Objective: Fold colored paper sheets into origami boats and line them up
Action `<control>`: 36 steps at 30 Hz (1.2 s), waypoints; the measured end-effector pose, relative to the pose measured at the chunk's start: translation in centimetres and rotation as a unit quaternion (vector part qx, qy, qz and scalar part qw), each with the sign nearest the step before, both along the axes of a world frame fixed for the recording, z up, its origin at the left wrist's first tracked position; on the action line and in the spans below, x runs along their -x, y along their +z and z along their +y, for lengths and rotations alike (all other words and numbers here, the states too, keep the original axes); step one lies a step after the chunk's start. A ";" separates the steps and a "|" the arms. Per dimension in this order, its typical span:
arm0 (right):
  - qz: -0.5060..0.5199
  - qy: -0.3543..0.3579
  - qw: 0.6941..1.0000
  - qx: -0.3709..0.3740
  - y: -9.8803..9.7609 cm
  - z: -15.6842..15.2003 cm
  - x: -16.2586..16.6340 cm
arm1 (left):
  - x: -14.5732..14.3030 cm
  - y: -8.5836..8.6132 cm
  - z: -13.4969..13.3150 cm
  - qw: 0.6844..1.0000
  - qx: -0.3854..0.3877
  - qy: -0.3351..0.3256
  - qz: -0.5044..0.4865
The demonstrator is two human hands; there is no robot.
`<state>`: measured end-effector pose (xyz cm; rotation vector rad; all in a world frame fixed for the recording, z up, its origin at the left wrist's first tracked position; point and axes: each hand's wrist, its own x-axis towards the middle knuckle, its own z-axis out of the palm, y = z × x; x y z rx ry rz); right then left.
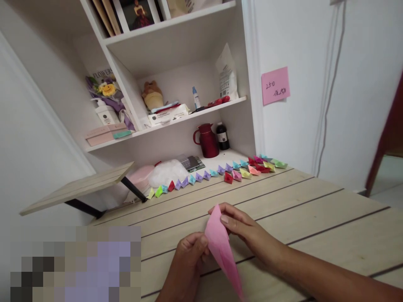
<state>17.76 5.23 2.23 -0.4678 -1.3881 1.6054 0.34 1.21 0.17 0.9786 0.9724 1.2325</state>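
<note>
A folded sheet of pink paper [219,243] is held up over the wooden table [302,214], its long point hanging down toward me. My left hand [192,251] pinches its left edge between thumb and fingers. On the upper right edge, my right hand [241,222] grips the paper near its top tip, thumb in front and fingers behind. The fingertips behind the sheet are partly hidden. Beyond my hands, a row of small folded paper boats [199,177] in many colours lines the back of the table, doubling up toward the right.
A small raised wooden shelf [82,186] on black legs stands at the left. Behind the boats are a red jug [208,140], a dark bottle [222,136] and a white plastic bag [169,173]. A pink note [276,86] is stuck on the wall. The lower left is pixelated.
</note>
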 end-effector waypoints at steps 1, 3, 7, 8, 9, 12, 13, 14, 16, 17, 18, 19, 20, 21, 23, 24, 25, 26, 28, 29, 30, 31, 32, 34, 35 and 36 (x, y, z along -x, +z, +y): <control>-0.001 0.003 1.000 0.005 0.0 0.0 0.0 | 0.0 0.0 0.0 1.000 -0.001 -0.001 0.000; -0.002 0.008 1.000 0.009 0.0 0.1 0.0 | 0.1 0.0 0.0 1.000 0.000 -0.006 -0.003; -0.003 0.021 1.000 -0.008 -0.2 0.2 0.0 | 0.2 -0.2 0.1 1.000 0.000 -0.010 -0.006; -0.006 0.022 1.000 -0.011 -0.2 0.2 0.0 | 0.2 -0.2 0.1 1.000 -0.004 -0.013 -0.006; -0.009 0.022 1.000 -0.011 -0.2 0.2 0.0 | 0.2 -0.3 0.1 1.000 -0.007 -0.018 -0.007; -0.016 0.020 1.000 -0.011 -0.1 0.2 0.0 | 0.3 -0.4 0.2 1.000 -0.012 -0.026 -0.005; -0.019 0.020 1.000 -0.013 -0.1 0.2 0.0 | 0.3 -0.4 0.2 1.000 -0.010 -0.027 -0.006; -0.021 0.019 0.999 -0.016 0.0 0.2 0.0 | 0.3 -0.4 0.2 1.000 -0.008 -0.026 -0.007; -0.023 0.015 0.999 -0.022 0.1 0.2 -0.1 | 0.2 -0.3 0.1 1.000 -0.003 -0.022 -0.011; -0.023 0.011 0.999 -0.023 0.2 0.2 -0.2 | 0.2 -0.3 0.1 1.000 0.002 -0.017 -0.012; -0.024 0.006 0.999 -0.024 0.2 0.2 -0.2 | 0.1 -0.2 0.1 1.000 0.008 -0.010 -0.013; -0.024 0.000 0.999 -0.024 0.2 0.3 -0.3 | 0.1 -0.2 0.1 1.000 0.012 -0.002 -0.013; -0.026 -0.005 0.999 -0.025 0.1 0.4 -0.4 | 0.1 -0.2 0.1 1.000 0.014 0.004 -0.014; -0.031 -0.009 0.999 -0.026 0.0 0.5 -0.4 | 0.0 -0.2 0.1 1.000 0.015 0.008 -0.015; -0.045 -0.017 0.998 -0.028 -0.5 0.8 -0.4 | 0.0 -0.4 0.3 1.000 0.008 0.017 -0.018; -0.052 -0.022 0.998 -0.024 -0.8 1.0 -0.3 | 0.1 -0.5 0.4 1.000 0.003 0.019 -0.017; -0.058 -0.027 0.998 -0.017 -1.1 1.1 -0.3 | 0.1 -0.6 0.5 1.000 -0.002 0.022 -0.015; -0.062 -0.030 0.998 -0.010 -1.3 1.2 -0.3 | 0.1 -0.8 0.6 1.000 -0.008 0.025 -0.012; -0.063 -0.032 0.998 -0.002 -1.4 1.2 -0.3 | 0.2 -1.1 0.9 0.999 -0.019 0.027 -0.006; -0.059 -0.029 0.998 -0.004 -1.3 1.2 -0.4 | 0.2 -1.2 0.9 0.999 -0.023 0.028 -0.003; -0.054 -0.027 0.998 -0.010 -1.1 1.1 -0.5 | 0.2 -1.3 1.0 0.999 -0.026 0.028 -0.001; -0.047 -0.025 0.998 -0.017 -0.9 1.0 -0.6 | 0.2 -1.3 1.0 0.999 -0.028 0.029 0.000; -0.041 -0.024 0.999 -0.024 -0.7 1.0 -0.7 | 0.2 -1.4 1.0 0.999 -0.028 0.029 -0.002; -0.031 -0.018 0.999 -0.034 -0.5 1.0 -0.8 | 0.2 -1.4 1.0 0.999 -0.027 0.029 -0.007; -0.030 -0.015 0.999 -0.035 -0.5 1.0 -0.8 | 0.1 -1.4 1.0 0.999 -0.025 0.028 -0.009; -0.031 -0.010 0.999 -0.036 -0.5 1.0 -0.7 | 0.1 -1.4 1.0 0.999 -0.023 0.027 -0.010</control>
